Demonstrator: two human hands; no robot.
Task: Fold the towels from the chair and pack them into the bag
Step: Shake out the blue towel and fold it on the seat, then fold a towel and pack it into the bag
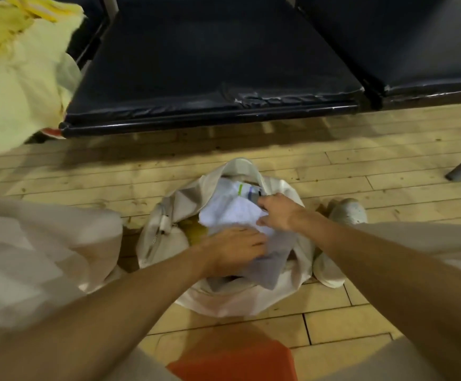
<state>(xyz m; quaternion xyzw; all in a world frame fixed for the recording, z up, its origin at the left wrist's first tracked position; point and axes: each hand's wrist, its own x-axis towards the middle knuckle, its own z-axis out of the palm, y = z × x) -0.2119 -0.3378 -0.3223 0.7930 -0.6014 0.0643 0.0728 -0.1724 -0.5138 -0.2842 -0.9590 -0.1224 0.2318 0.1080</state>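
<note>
Room is dim w/ warm, yellow-ish light; can't tell where the lamp is. Wood floor is the lit part. A dark shadow lies on it just in front of the black chair seat, & a soft one near the bottom. Seat's front edge has a thin shine. Pic is soft, not sharp. Yellow towels top left are v. blurry, so is the pale trouser leg. Left hand & right hand look a bit smeared. White towel is the brightest spot. Floor lines bend near the edges, esp. the corners.
</note>
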